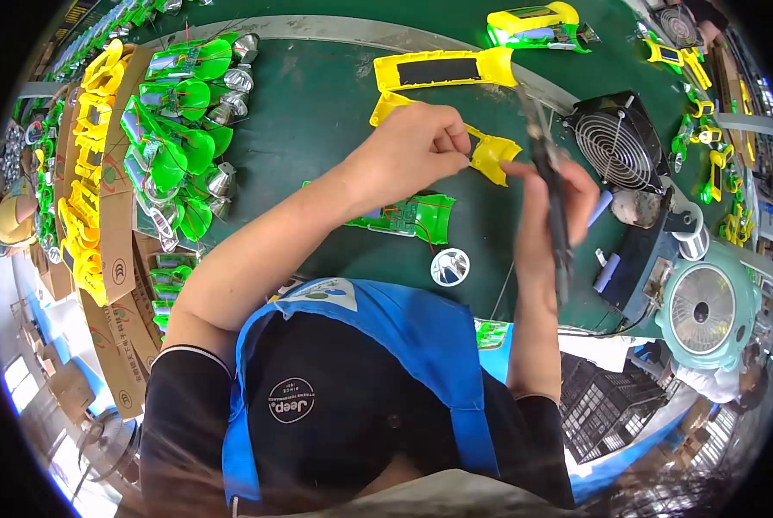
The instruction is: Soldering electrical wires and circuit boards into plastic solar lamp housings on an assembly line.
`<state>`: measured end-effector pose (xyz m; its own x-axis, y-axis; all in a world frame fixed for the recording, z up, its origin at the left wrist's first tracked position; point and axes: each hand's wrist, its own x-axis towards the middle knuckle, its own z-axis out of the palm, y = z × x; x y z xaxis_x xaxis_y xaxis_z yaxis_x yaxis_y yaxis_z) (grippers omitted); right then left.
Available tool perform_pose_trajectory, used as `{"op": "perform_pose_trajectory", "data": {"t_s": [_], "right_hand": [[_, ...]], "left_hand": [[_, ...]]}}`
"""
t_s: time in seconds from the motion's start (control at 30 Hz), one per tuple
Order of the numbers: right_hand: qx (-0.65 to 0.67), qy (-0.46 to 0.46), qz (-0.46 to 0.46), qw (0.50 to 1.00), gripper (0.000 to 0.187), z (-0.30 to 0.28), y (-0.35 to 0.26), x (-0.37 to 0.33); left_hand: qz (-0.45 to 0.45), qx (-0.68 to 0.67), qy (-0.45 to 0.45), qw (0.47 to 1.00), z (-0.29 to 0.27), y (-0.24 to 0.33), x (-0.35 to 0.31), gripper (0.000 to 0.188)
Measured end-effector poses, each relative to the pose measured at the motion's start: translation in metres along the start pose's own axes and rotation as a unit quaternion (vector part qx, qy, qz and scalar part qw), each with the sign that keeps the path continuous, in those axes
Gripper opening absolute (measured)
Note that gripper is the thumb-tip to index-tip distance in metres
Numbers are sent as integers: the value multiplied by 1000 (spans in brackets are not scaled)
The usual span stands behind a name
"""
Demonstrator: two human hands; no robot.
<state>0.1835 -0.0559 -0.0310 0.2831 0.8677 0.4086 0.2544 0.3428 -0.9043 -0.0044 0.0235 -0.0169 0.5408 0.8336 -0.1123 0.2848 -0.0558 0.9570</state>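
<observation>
My left hand (pixel 417 148) is closed in a pinch over a yellow plastic casing (pixel 495 159) whose ends show on either side of it. Whatever the fingertips hold is hidden. My right hand (pixel 568 197), slightly blurred, grips a long thin tool with a black handle that looks like a soldering iron (pixel 557 216), slanting up and left past the casing. Just below my left wrist lies a green half-shell (pixel 434 217) with a circuit board in it. A red wire runs from it to a round silver reflector (pixel 449 267). Farther back rests another yellow casing (pixel 438 71) with a dark panel.
Green shells with reflectors (pixel 179 129) are piled at the left, beside a cardboard box edge lined with yellow casings (pixel 93 155). A lamp unit (pixel 538 26) lies at the back. To the right stand a black fan (pixel 615 142), a dark box (pixel 637 268) and a teal fan (pixel 702 306).
</observation>
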Motion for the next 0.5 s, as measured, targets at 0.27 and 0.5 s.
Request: {"op": "perform_pose_trajectory", "data": {"t_s": [0.27, 0.5], "right_hand": [[-140, -60, -102, 983, 36, -17, 26, -20], [-113, -90, -50, 988, 30, -35, 0, -30]], "left_hand": [[-63, -37, 17, 997, -35, -2, -32, 4], [220, 267, 79, 935, -52, -4, -26, 7]]}}
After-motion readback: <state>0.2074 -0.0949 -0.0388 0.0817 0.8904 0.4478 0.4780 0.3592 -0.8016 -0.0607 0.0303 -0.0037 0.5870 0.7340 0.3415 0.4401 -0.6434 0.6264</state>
